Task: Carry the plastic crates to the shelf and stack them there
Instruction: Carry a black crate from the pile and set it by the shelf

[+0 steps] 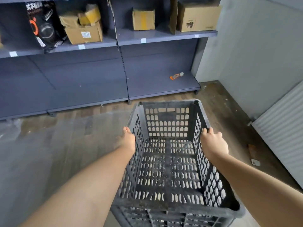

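Observation:
A dark grey perforated plastic crate (168,161) hangs in front of me above the floor, empty, its open top facing me. My left hand (127,139) grips its left rim and my right hand (213,141) grips its right rim, fingers curled over the edge. The grey metal shelf (164,92) stands just beyond the crate; its bottom board is low to the floor.
An orange and grey tool (176,76) lies on the bottom shelf board at the right. Cardboard boxes (83,28) and a black printed box (44,25) fill the upper shelf. A wall and a white ribbed panel (282,133) close the right side. A flat scrap (253,154) lies on the floor.

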